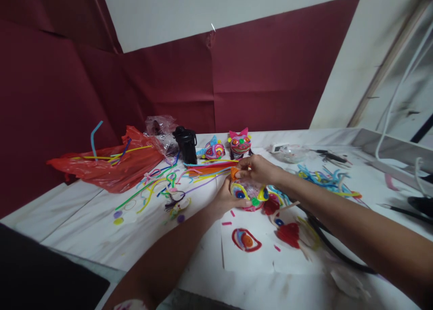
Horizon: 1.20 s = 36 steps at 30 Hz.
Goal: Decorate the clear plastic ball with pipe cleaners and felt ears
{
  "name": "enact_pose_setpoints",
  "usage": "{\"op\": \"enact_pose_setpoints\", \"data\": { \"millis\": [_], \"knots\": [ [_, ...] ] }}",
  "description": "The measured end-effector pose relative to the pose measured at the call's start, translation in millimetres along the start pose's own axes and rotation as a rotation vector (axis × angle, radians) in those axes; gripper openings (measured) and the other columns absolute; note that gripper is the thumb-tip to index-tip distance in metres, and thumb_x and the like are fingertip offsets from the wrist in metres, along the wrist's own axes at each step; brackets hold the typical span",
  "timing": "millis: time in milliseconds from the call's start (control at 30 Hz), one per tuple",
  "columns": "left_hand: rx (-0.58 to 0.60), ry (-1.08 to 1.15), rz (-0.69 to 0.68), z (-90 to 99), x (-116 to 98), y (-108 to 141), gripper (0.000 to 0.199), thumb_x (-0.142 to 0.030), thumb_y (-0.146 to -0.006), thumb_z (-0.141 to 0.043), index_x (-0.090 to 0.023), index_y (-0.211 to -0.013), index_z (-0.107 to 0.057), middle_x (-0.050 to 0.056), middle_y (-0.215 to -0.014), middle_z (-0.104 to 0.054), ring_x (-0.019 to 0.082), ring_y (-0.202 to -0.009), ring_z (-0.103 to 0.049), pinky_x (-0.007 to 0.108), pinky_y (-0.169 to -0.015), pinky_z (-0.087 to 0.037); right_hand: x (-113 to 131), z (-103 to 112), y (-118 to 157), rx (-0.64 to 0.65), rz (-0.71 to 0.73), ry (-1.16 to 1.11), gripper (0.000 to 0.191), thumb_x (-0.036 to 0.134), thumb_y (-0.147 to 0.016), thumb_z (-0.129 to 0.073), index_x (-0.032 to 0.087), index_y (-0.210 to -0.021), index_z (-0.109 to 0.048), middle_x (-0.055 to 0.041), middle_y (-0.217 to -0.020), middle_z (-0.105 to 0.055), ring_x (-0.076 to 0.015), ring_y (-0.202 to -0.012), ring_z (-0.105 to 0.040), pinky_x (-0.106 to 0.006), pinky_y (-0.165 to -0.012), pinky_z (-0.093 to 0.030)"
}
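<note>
A colourful mask-like craft piece (253, 193) with blue and yellow eyes and a green nose is held up over the white paper sheet (248, 262). My left hand (227, 198) grips its left side, thumb across the front. At its top left, my right hand (254, 169) pinches an orange piece (234, 173) against the upper edge. On the sheet lies a red-rimmed eye shape (246, 240) with an orange centre. Red fuzzy pieces (289, 234) and small pink strips lie to its right and around it.
Two finished-looking craft heads (240, 143) and a black bottle (186, 145) stand at the back. A red plastic bag (111, 168) and loose pipe cleaners (154, 190) are on the left. Blue pipe cleaners (321, 179), tools (329, 156) and a black cable (333, 250) lie on the right.
</note>
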<state>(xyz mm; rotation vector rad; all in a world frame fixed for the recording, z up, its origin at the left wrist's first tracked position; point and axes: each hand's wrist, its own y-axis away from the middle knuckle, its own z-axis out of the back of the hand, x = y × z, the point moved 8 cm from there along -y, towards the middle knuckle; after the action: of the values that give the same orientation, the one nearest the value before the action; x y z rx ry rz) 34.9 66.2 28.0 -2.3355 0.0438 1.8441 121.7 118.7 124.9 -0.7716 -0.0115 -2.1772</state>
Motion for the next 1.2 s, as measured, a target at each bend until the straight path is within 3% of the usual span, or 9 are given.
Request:
{"op": "enact_pose_setpoints", "data": {
  "millis": [100, 300, 467, 667, 833, 1000, 1200],
  "knots": [
    [0.009, 0.027, 0.007, -1.4, -1.2, 0.2, 0.1, -0.013, -0.042, -0.092, -0.022, -0.131, -0.049, 0.01, -0.127, -0.064, 0.03, -0.117, -0.061, 0.042, -0.1, -0.047, 0.9, 0.6, 0.6, 0.057, 0.014, -0.081, 0.028, 0.039, -0.083, -0.063, 0.014, -0.089, -0.075, -0.0055, -0.079, -0.074, -0.0192, -0.07, -0.062, -0.029, -0.066, -0.044],
    [0.004, 0.039, 0.018, 0.0, 0.2, 1.0, 0.098, -0.014, -0.043, -0.092, -0.023, -0.131, -0.05, 0.009, -0.125, -0.065, 0.028, -0.114, -0.063, 0.041, -0.098, -0.047, 3.3, 7.7, 0.8, 0.042, 0.017, -0.145, 0.045, 0.057, -0.083, -0.058, 0.014, -0.086, -0.073, -0.0073, -0.077, -0.071, -0.0191, -0.069, -0.059, -0.03, -0.064, -0.044],
    [0.035, 0.05, 0.009, -2.4, -1.5, 1.6, 0.097, -0.013, -0.044, -0.091, -0.024, -0.13, -0.049, 0.009, -0.13, -0.064, 0.028, -0.117, -0.062, 0.038, -0.097, -0.048, -0.9, 3.0, -5.3, 0.041, 0.015, -0.08, 0.04, 0.054, -0.08, -0.058, 0.016, -0.077, -0.07, -0.0034, -0.068, -0.064, -0.0165, -0.063, -0.053, -0.03, -0.061, -0.04],
    [0.021, 0.037, 0.01, -3.7, -3.4, 1.6, 0.092, -0.012, -0.042, -0.091, -0.023, -0.125, -0.052, 0.007, -0.118, -0.068, 0.025, -0.107, -0.065, 0.036, -0.091, -0.049, -9.7, -5.5, -11.3, 0.034, 0.028, -0.011, 0.039, 0.052, -0.079, -0.055, 0.018, -0.061, -0.057, 0.0021, -0.057, -0.049, -0.0122, -0.057, -0.042, -0.027, -0.055, -0.032],
    [0.021, 0.018, 0.019, -3.9, -3.0, 2.0, 0.094, -0.012, -0.045, -0.089, -0.024, -0.129, -0.049, 0.008, -0.126, -0.065, 0.026, -0.111, -0.063, 0.035, -0.092, -0.048, -8.5, -6.2, -10.2, 0.013, 0.058, 0.018, 0.042, 0.054, -0.08, -0.055, 0.018, -0.058, -0.054, 0.0023, -0.057, -0.046, -0.012, -0.058, -0.04, -0.027, -0.056, -0.03],
    [0.032, 0.023, -0.011, -4.5, -4.9, 2.1, 0.093, -0.012, -0.044, -0.09, -0.024, -0.127, -0.05, 0.008, -0.125, -0.065, 0.027, -0.114, -0.062, 0.036, -0.095, -0.048, -8.8, -5.5, -10.7, -0.004, 0.052, 0.011, 0.039, 0.05, -0.08, -0.057, 0.017, -0.058, -0.057, 0.0025, -0.056, -0.048, -0.0118, -0.057, -0.04, -0.026, -0.055, -0.03],
    [0.017, 0.086, 0.015, -2.0, -1.0, 1.3, 0.093, -0.012, -0.042, -0.091, -0.024, -0.125, -0.051, 0.008, -0.12, -0.067, 0.028, -0.111, -0.064, 0.04, -0.096, -0.05, -7.0, -2.6, -12.1, 0.065, 0.006, -0.077, 0.053, 0.069, -0.076, -0.062, 0.017, -0.067, -0.066, 0.0018, -0.058, -0.053, -0.0128, -0.058, -0.044, -0.026, -0.055, -0.035]
  ]
}}
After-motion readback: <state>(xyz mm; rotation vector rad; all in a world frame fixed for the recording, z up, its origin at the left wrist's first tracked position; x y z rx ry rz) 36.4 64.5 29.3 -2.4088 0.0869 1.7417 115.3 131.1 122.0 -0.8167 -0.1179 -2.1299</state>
